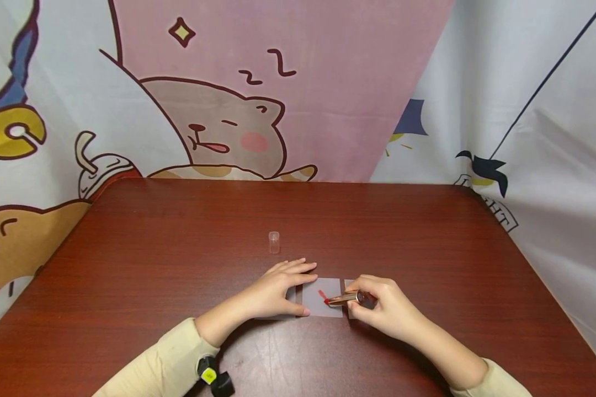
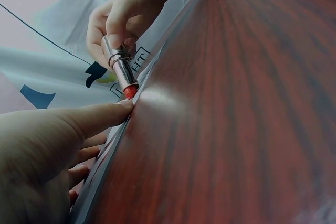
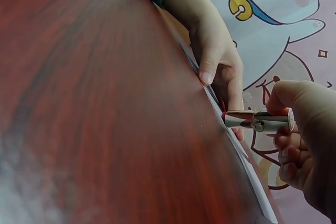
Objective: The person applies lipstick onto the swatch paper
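Observation:
My right hand (image 1: 384, 306) pinches a lipstick (image 1: 345, 299) with a shiny gold-toned tube, thumb and fingers round its body. Its red tip meets a pale paper (image 1: 323, 309) on the table, where a short red streak (image 1: 322, 294) shows. My left hand (image 1: 273, 292) rests with fingers spread and straight, thumb at the paper's left side. In the left wrist view the red tip (image 2: 129, 92) comes down close beyond the left thumb (image 2: 105, 116). The right wrist view shows the lipstick (image 3: 262, 121) from the side, lying at a low slant.
A small clear plastic cap (image 1: 274, 242) stands on the reddish-brown wooden table (image 1: 203, 231) beyond the left hand. More pale paper shows partly under both hands. Behind the table hangs a cartoon-printed cloth (image 1: 347, 82). A black device (image 1: 213, 375) sits on the left wrist.

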Tool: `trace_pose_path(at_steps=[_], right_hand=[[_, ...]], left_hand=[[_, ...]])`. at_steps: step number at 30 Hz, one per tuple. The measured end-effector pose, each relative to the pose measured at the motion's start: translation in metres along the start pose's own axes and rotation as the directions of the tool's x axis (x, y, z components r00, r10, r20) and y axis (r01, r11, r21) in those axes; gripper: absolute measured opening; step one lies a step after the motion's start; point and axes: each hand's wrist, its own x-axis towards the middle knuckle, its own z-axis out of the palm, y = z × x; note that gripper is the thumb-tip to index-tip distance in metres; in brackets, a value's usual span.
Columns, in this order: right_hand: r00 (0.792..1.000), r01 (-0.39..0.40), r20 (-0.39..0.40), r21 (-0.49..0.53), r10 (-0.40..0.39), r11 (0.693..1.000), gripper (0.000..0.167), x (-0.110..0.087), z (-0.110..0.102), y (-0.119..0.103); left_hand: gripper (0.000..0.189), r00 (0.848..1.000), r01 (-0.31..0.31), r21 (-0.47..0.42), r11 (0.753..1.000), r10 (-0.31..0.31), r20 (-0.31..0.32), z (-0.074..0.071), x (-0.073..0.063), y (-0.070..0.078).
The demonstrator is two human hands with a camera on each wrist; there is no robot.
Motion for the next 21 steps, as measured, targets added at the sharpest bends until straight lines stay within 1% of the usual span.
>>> trace_pose_path(at_steps=[6,15,18,21], right_hand=[[1.000,0.006,-0.025,0.031,-0.005,1.000,0.026,-0.0021,-0.0027,0.0013],[0.998,0.018,-0.067,0.037,-0.015,0.999,0.034,-0.0030,-0.0035,0.0021],[0.996,0.026,-0.082,0.037,-0.023,0.999,0.035,-0.0033,-0.0034,0.0031],[0.996,0.017,-0.088,0.042,-0.014,0.999,0.035,-0.0033,-0.0044,0.0026]], left_hand=[[0.067,1.000,0.007,-0.005,1.000,-0.007,0.006,-0.0003,0.0001,0.0008],[0.067,1.000,0.012,-0.007,1.000,-0.012,0.007,0.0001,0.0007,0.0007],[0.068,1.000,0.012,-0.009,1.000,-0.012,0.008,0.0001,0.0008,0.0005],[0.067,1.000,0.013,-0.008,1.000,-0.013,0.007,0.0005,0.0009,0.0000]])
